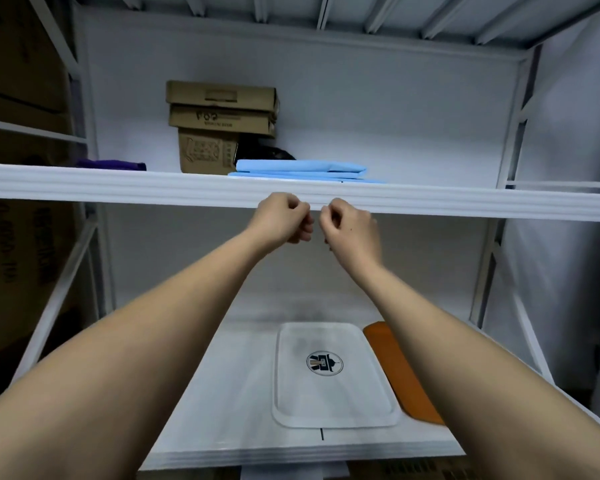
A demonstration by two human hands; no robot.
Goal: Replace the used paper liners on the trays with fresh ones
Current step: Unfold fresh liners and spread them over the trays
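A stack of folded blue paper liners (302,169) lies on the upper shelf, just behind its front edge. Both arms reach up toward that edge. My left hand (283,216) and my right hand (349,225) are side by side right below the shelf lip, fingers curled, and I see nothing held in either. On the lower shelf a white tray (333,375) with a round dark logo lies flat. An orange tray (399,372) lies to its right, partly hidden by my right forearm.
The white upper shelf edge (153,183) runs across the view. Stacked cardboard boxes (222,126) stand at the back of the upper shelf, with a dark object beside them and a purple cloth (113,165) at the left. Large cartons fill the rack at far left.
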